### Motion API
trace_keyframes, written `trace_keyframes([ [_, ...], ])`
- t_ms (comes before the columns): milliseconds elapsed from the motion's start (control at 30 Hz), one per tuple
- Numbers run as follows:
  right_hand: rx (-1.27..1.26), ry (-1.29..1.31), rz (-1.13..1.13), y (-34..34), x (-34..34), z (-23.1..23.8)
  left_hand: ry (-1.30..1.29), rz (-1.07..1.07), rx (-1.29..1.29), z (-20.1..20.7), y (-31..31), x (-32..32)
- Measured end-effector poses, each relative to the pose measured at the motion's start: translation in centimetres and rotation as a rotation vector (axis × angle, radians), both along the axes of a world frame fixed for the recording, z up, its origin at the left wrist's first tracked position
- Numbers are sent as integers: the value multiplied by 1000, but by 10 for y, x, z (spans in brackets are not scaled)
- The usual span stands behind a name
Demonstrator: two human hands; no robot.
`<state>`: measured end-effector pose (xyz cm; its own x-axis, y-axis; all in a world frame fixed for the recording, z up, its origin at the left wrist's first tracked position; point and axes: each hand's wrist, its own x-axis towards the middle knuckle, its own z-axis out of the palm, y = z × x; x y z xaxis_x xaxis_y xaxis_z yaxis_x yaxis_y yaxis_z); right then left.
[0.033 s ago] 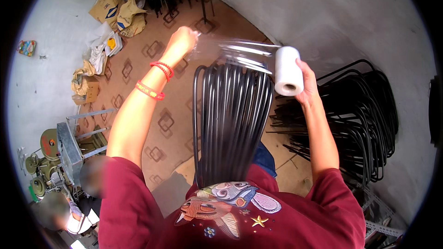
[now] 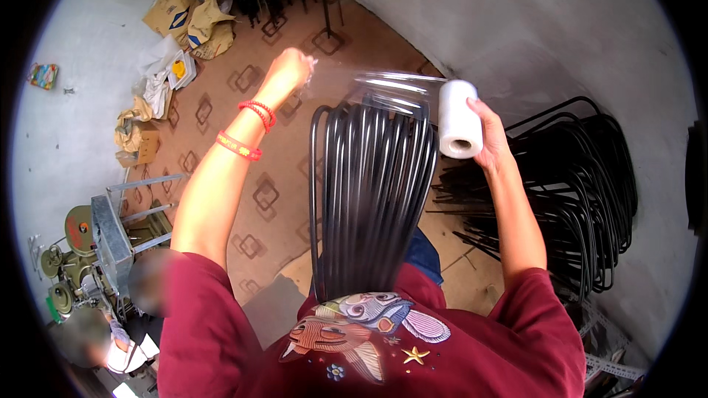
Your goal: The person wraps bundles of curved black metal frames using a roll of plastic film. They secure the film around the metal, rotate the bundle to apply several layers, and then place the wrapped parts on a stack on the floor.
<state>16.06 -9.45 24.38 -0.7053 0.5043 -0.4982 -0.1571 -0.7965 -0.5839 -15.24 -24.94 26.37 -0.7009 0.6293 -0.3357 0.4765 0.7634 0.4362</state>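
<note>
A bundle of black bent metal rods or tubes (image 2: pixel 369 191) stands in front of my body, its rounded ends pointing away from me. My right hand (image 2: pixel 490 133) grips a roll of clear stretch film (image 2: pixel 459 121), with its open core facing me, just right of the bundle's far end. From the roll, a stretched strip of film (image 2: pixel 391 85) runs leftward over the tips of the rods. Its loose end is bunched in the closed fingers of my left hand (image 2: pixel 290 72), beyond the bundle's far left corner. Red bracelets (image 2: pixel 251 133) circle my left wrist and forearm.
More black bent rods (image 2: pixel 571 184) are piled against the wall at right. Cardboard and bags (image 2: pixel 188 22) lie along the left wall. A metal frame and machine (image 2: pixel 110 236) stand at left, near blurred people. Dark rods (image 2: pixel 324 0) stand at the far side.
Both hands and the film roll have shifted slightly toward me. The film strip has come a little lower across the rod tips. Both hands keep their hold.
</note>
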Motion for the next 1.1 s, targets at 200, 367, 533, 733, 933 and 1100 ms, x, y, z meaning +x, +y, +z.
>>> trace_keyframes([
  [200, -76, -346, 388, -18, 26, -14, -435, -95, -263, -34, -39, 29],
  [367, -492, -93, 333, -62, 23, -2, -1080, 311, 143, -48, -66, 70],
  [533, -738, 228, 215, -82, 30, -56, -958, 267, 393, -20, -65, 116],
  [733, -836, 218, 259, -102, -20, -50, -1084, 249, 488, -13, -66, 129],
  [933, -863, 196, 235, -126, -29, -75, -1145, 333, 398, -31, -74, 126],
  [1100, -847, 158, 220, -135, -25, -82, -849, 5, 405, -51, -80, 121],
])
